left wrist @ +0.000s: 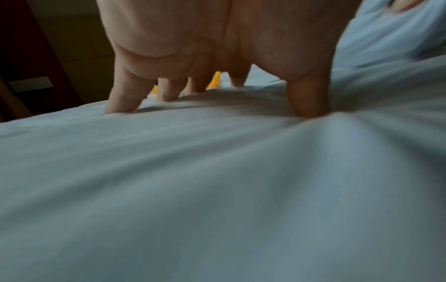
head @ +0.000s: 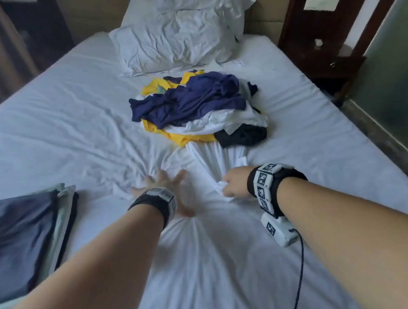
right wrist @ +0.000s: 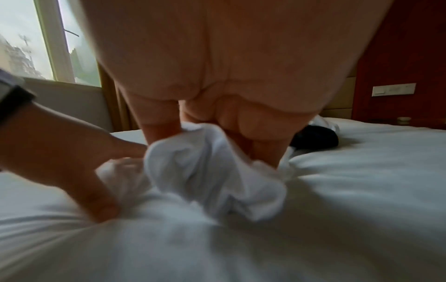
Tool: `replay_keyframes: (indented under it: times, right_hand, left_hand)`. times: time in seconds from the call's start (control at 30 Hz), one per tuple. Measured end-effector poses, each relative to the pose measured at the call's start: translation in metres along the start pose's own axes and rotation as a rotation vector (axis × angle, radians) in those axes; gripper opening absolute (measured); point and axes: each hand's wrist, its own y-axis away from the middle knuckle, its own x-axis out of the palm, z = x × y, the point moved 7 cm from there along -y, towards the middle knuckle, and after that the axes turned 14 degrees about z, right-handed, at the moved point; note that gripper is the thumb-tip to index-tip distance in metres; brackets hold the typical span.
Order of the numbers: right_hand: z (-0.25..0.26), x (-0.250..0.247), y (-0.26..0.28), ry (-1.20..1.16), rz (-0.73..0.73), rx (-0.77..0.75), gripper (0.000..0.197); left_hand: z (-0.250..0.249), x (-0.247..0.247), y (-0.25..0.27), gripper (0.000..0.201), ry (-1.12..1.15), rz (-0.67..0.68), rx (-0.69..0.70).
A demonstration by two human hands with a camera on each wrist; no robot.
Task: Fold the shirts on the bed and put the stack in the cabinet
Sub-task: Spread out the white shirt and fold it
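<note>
The left hand point(head: 169, 190) presses flat on a white shirt point(head: 207, 242) spread across the near middle of the bed point(head: 45, 135), fingers point(left wrist: 123, 99) spread wide. The right hand point(head: 235, 185) bunches a fold of that same shirt, fingers curled round it. A pile of unfolded shirts point(head: 197, 104) lies toward the pillows point(head: 176, 41). A folded stack point(head: 18, 244) sits at the bed's near left edge.

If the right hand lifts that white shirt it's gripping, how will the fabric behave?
Probably floppy: the white shirt bunches into soft folds where the right hand grips it. Likely light, since it crumples easily. It may drag the pile, as it seems to run under it.
</note>
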Motion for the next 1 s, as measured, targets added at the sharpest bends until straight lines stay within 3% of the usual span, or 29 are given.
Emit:
replay_keyframes:
  times: [0.1, 0.2, 0.3, 0.37, 0.43, 0.53, 0.6, 0.73, 0.83, 0.9, 1.0]
  right_hand:
    - [0.001, 0.012, 0.05, -0.166, 0.127, 0.03, 0.014]
    - [0.007, -0.011, 0.111, -0.281, 0.019, -0.061, 0.019]
    - [-0.011, -0.024, 0.165, -0.499, -0.107, -0.08, 0.007]
    - [-0.027, -0.009, 0.186, -0.715, -0.057, -0.077, 0.009]
    - [-0.034, 0.018, 0.191, -0.866, 0.097, -0.085, 0.014]
    - [-0.039, 0.05, 0.19, -0.814, 0.271, -0.064, 0.038]
    - [-0.043, 0.061, 0.185, -0.805, 0.295, -0.057, 0.042]
    - [-0.056, 0.058, 0.159, -0.723, 0.112, -0.006, 0.038]
    - [-0.059, 0.056, 0.138, -0.459, -0.052, 0.071, 0.037]
    - [-0.056, 0.07, 0.12, -0.38, 0.04, 0.133, 0.058]
    - [-0.045, 0.103, 0.094, -0.441, 0.302, 0.124, 0.086]
  left_hand:
    - [-0.017, -0.004, 0.04, 0.133, 0.013, -0.13, 0.109]
    - [-0.043, -0.007, 0.076, 0.121, 0.048, -0.176, 0.348]
    - [-0.057, -0.02, 0.11, 0.082, 0.195, -0.248, 0.452]
    - [-0.061, -0.032, 0.131, 0.045, 0.305, -0.297, 0.462]
    - [-0.062, -0.037, 0.147, 0.024, 0.34, -0.228, 0.465]
    - [-0.051, -0.017, 0.166, 0.016, 0.271, 0.079, 0.467]
    - [-0.038, 0.004, 0.172, 0.01, 0.242, 0.24, 0.465]
    - [-0.022, 0.033, 0.162, 0.014, 0.291, 0.371, 0.434]
    - [-0.021, 0.053, 0.143, 0.025, 0.486, 0.436, 0.392]
    - [-0.018, 0.056, 0.123, 0.028, 0.615, 0.441, 0.34]
    - [-0.017, 0.049, 0.094, 0.006, 0.676, 0.405, 0.298]
